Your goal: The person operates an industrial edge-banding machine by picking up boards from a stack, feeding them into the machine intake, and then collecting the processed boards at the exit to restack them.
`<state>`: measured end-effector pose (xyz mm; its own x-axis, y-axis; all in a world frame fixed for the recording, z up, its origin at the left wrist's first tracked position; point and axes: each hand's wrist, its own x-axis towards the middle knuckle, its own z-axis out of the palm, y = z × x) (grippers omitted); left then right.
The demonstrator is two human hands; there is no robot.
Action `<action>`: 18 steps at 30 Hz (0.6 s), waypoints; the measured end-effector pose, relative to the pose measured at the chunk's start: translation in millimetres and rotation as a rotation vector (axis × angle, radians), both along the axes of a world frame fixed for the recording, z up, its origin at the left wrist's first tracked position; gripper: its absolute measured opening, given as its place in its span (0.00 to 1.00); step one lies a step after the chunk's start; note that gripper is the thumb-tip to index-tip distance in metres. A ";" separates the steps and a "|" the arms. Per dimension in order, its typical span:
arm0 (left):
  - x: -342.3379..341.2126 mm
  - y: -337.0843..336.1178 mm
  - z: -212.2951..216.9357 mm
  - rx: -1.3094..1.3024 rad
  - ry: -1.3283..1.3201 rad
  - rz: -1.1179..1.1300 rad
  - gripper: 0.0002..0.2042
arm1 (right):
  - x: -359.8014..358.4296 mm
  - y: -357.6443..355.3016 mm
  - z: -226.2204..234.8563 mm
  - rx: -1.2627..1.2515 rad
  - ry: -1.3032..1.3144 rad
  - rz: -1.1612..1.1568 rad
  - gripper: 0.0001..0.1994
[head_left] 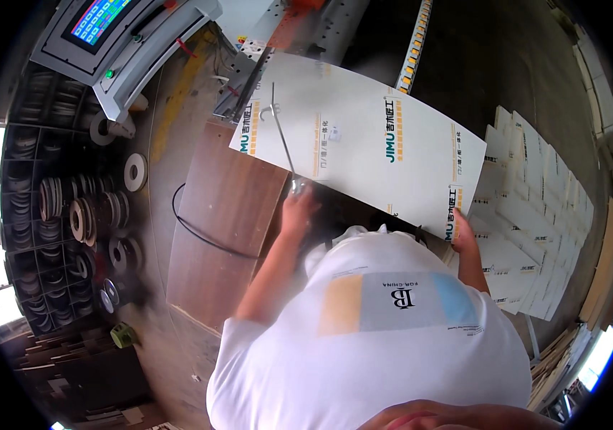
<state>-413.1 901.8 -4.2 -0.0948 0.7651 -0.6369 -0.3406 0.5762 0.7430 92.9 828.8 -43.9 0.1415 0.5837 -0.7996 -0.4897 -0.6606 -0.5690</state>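
Both of your hands are on a large white panel that lies flat in front of you, tilted across the view from upper left to lower right. Your left hand is at the panel's near edge, fingers curled around the lower end of a thin metal rod. That rod runs up and away from you over the panel's white face and ends in a small hook near the far left corner. Your left hand is blurred, so how tightly it grips cannot be told. Your right hand is closed on the panel's near right corner, thumb side up, holding the edge.

The panel carries printed stripes in orange and green along its face. Its left part rests over a brown wooden board, which lies to your left. A black cable curves across that board.

To your right, well apart from the rod, a fanned stack of similar white panels spreads over the floor. At upper left stands a grey machine console with a coloured screen. Along the far left, dark shelves hold many rolls of tape-like edging. Your white shirt fills the lower middle of the view.
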 end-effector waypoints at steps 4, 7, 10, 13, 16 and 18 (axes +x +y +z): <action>26.0 -10.4 -3.8 0.086 -0.067 0.084 0.19 | 0.3 -16.5 -30.0 0.033 0.052 -0.075 0.20; 36.2 -14.0 1.5 0.138 -0.097 0.076 0.25 | -3.6 -6.4 -32.6 0.059 0.094 -0.060 0.21; 57.8 -11.9 9.3 0.075 -0.101 0.032 0.29 | 46.3 -17.5 -56.2 0.101 0.149 -0.006 0.22; 64.7 -3.0 8.0 0.084 -0.090 0.074 0.29 | 27.3 4.4 -34.6 0.188 0.159 -0.054 0.21; 58.7 -32.4 2.5 0.079 -0.071 0.011 0.30 | 18.2 -30.2 -30.6 0.195 0.195 -0.089 0.22; 62.0 -38.6 8.2 0.111 -0.069 0.043 0.30 | 5.0 -30.1 -5.6 0.086 0.057 -0.113 0.22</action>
<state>-351.1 863.2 4.1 -0.0878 0.8274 -0.5547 -0.4154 0.4757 0.7753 97.9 798.8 -49.5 0.1660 0.6331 -0.7561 -0.5916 -0.5495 -0.5900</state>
